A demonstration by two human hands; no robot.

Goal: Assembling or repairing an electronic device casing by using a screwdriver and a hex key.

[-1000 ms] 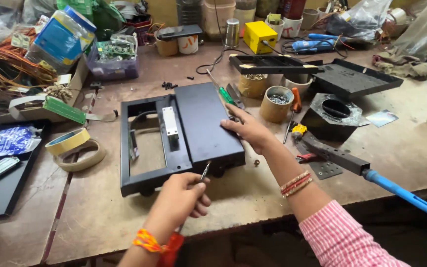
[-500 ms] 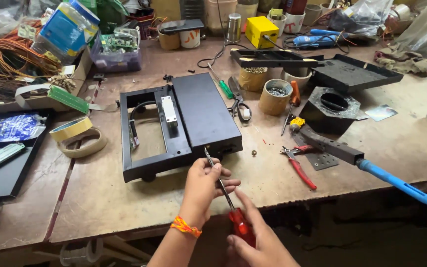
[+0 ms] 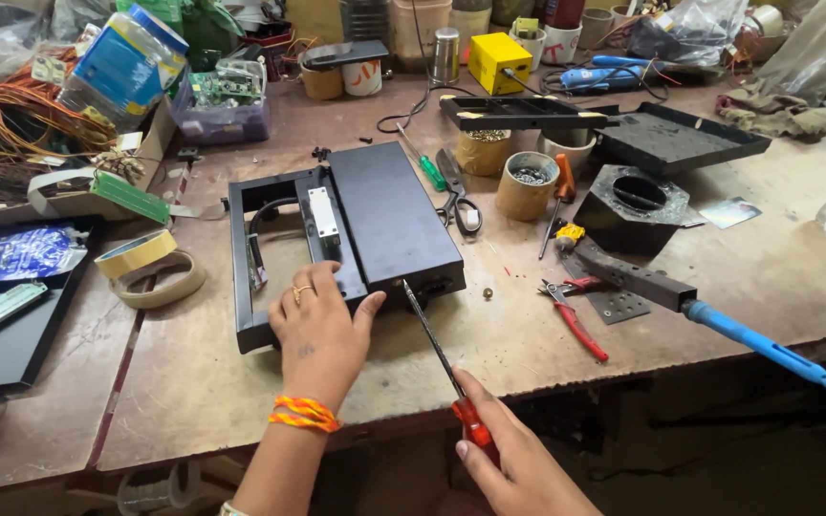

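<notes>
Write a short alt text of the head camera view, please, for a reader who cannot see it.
A person's left hand presses on a black metal case on a cluttered workbench, while the right hand holds a red-handled screwdriver with its tip at the case's front edge. Tape rolls, scissors and red pliers lie around.

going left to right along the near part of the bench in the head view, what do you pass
Blue packet → tape rolls → left hand on the black metal chassis → red-handled screwdriver held by the right hand → red pliers → blue-handled tool.
</notes>
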